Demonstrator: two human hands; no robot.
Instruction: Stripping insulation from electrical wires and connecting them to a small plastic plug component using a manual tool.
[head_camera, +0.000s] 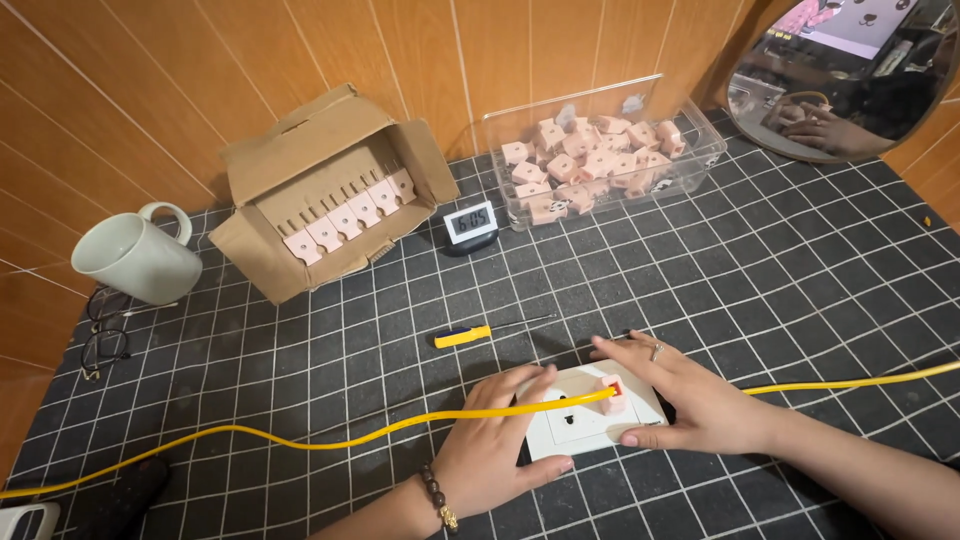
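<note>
L hand (497, 440) nearest cam, bead bracelet at wrist; lies flat over L edge of white socket plate (590, 412), fingers half spread, thumb at the plate's near edge — pressing/steadying, not gripping anything. Yellow cable (300, 440) runs across the back of its fingers, from lower L of mat to the pink block (612, 393) sitting on the plate's upper R part; cable end meets the block, can't tell if it is seated inside. A second yellow run (850, 382) leaves to the R, behind R wrist. R hand (690, 395) (ring on one finger) cupped around the plate's R end, fingers loosely curled, index laid along the far edge beside the block, thumb at near R corner; holds plate in place, no closed grip. Step in hand, as judged: fitting cable + block at the plate while both hands brace it. Next move likely needs one hand freed w/o plate shifting; screwdriver (470, 335) lies just beyond plate, untouched. Farther back: timer (471, 224), clear bin (700, 165) of pink blocks, carton (330, 190) w/ a row of pink pieces, mug (135, 258) at L, glasses (103, 335) below it. Black grid mat (780, 260) under all.
</note>
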